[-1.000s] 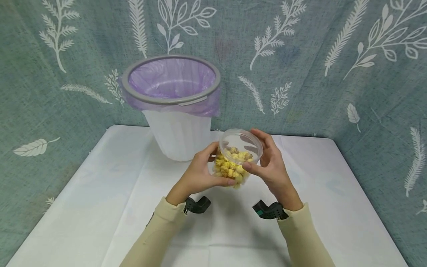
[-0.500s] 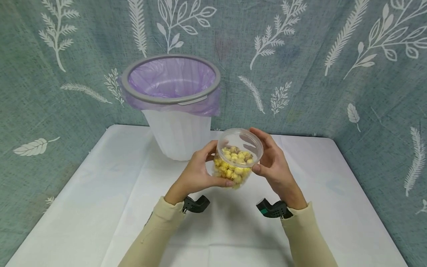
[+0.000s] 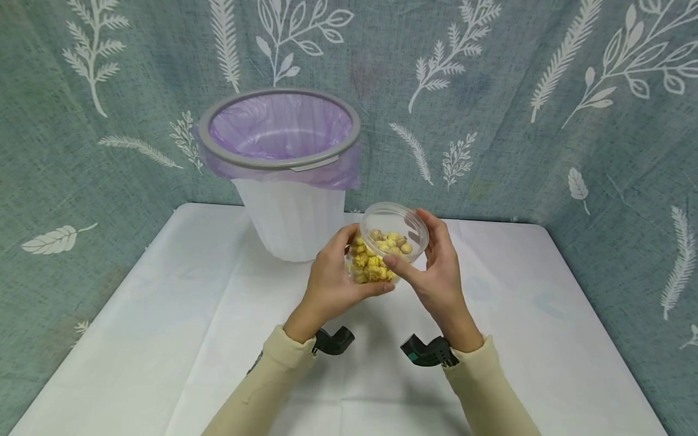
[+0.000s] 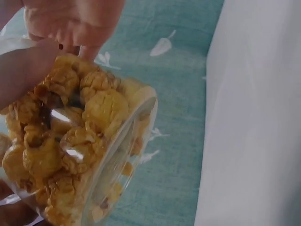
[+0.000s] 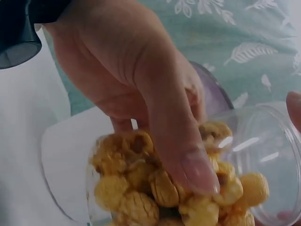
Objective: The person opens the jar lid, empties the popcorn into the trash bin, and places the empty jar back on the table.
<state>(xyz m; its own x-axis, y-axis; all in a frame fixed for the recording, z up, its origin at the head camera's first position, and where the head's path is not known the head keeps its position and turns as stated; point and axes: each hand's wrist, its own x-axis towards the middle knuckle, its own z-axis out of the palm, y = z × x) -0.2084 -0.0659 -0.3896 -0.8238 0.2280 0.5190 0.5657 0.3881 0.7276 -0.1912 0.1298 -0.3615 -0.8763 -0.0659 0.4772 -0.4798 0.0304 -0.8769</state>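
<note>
Both hands hold a clear plastic jar [image 3: 376, 266] of yellow popcorn above the white table in the head view. The left hand [image 3: 332, 278] grips the jar's body, its thumb along the near lower side. On the rim is the right hand [image 3: 433, 275], with its thumb at the front and its fingers at the far side. The jar leans, its round top facing up and to the right. Whether a clear lid covers it, I cannot tell. Popcorn [image 4: 66, 141] fills much of the left wrist view. In the right wrist view the left thumb [image 5: 183, 146] presses across the jar wall.
A white bin [image 3: 294, 218] with a grey rim and a purple liner [image 3: 283, 130] stands behind and left of the jar. The white-covered table [image 3: 163, 339] reaches back to a green leaf-patterned curtain [image 3: 501, 163]. Each wrist wears a black camera [image 3: 335, 340].
The right hand has shifted about the rim: its thumb first slid right, then came back left over the front. The jar has risen slightly, and the left hand has moved a little right.
</note>
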